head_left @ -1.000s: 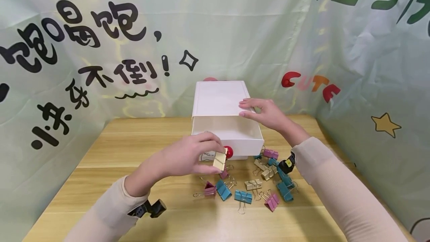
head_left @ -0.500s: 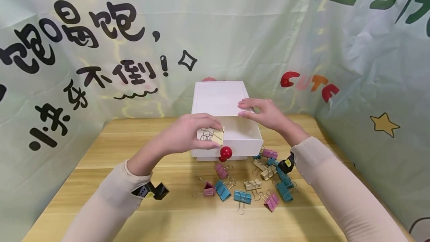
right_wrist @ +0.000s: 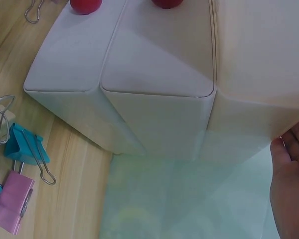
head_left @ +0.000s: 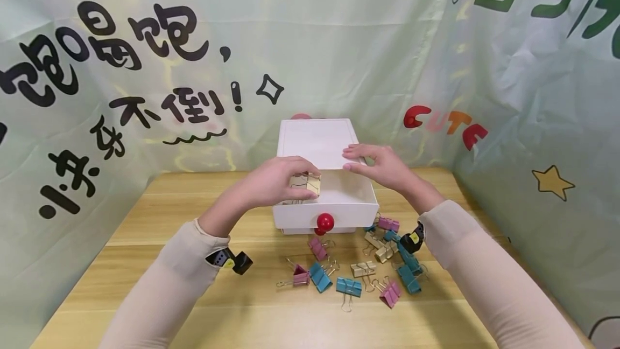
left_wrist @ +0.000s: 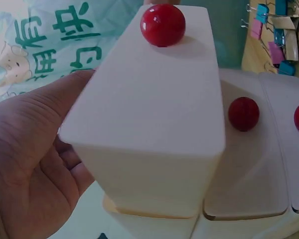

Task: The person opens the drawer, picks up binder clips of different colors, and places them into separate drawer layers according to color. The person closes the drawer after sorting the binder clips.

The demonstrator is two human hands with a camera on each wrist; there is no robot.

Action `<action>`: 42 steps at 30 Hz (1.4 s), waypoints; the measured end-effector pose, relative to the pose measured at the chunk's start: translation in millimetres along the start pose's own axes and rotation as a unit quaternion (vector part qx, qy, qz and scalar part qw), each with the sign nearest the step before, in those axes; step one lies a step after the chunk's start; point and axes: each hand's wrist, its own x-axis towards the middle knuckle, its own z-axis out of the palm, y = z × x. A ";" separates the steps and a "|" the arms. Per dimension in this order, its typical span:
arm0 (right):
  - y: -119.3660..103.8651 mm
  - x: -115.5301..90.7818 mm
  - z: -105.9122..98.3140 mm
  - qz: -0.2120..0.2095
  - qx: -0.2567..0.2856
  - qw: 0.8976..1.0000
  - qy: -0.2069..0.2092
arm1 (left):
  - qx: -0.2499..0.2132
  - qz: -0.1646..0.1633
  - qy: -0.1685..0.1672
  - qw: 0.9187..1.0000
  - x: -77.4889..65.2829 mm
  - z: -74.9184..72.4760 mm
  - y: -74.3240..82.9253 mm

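My left hand (head_left: 278, 181) pinches a cream binder clip (head_left: 314, 185) between thumb and fingers, at the left side of the pulled-out top drawer (head_left: 349, 215). In the left wrist view that drawer's front (left_wrist: 149, 99), with a red knob (left_wrist: 163, 25), hides my fingertips and the clip. My right hand (head_left: 385, 167) rests with fairly straight fingers on the right edge of the white box's top (head_left: 317, 141). The right wrist view catches only part of this hand (right_wrist: 294, 184) beside the box. What lies inside the drawer is mostly hidden by my left hand.
Pink, blue and cream binder clips lie loose before the box, among them a blue clip (head_left: 349, 286) and a pink clip (head_left: 390, 294). Two lower drawers with red knobs (left_wrist: 243, 114) are pushed in. A printed cloth (head_left: 363, 58) hangs behind the wooden table (head_left: 218, 209).
My left hand has risen from in front of the drawer, carrying the cream binder clip up and over its front edge, then inward. My right hand has stayed on the box.
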 end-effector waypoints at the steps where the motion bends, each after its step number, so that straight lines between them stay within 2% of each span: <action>1: 0.4 -0.1 0.2 0.000 0.000 1.000 0.000 | -0.005 -0.001 -0.007 1.000 1.4 1.6 -1.8; 6: -0.7 -0.7 0.2 -0.001 0.005 1.000 0.002 | -0.037 -0.013 -0.047 0.998 7.9 9.8 -6.9; 11: -2.2 -1.1 0.3 -0.006 0.004 1.000 0.006 | -0.016 0.004 -0.078 0.997 14.1 14.7 -5.7; 20: -0.4 -1.7 1.1 -0.005 0.010 1.000 0.013 | 0.006 0.031 -0.101 0.994 24.0 15.7 2.3; 25: -0.3 -1.5 1.0 -0.010 0.007 1.000 0.012 | 0.012 0.026 -0.107 0.994 25.7 15.6 4.5; 29: -1.0 -1.8 1.3 -0.010 0.007 1.000 0.011 | 0.015 0.020 -0.102 0.994 23.6 14.8 3.4; 36: -0.6 -1.6 1.9 -0.014 0.005 1.000 0.019 | -0.006 0.036 -0.057 0.998 14.6 6.6 1.6; 42: -0.5 -1.8 2.0 -0.012 0.005 1.000 0.014 | -0.013 0.035 -0.049 0.998 5.9 1.3 -3.9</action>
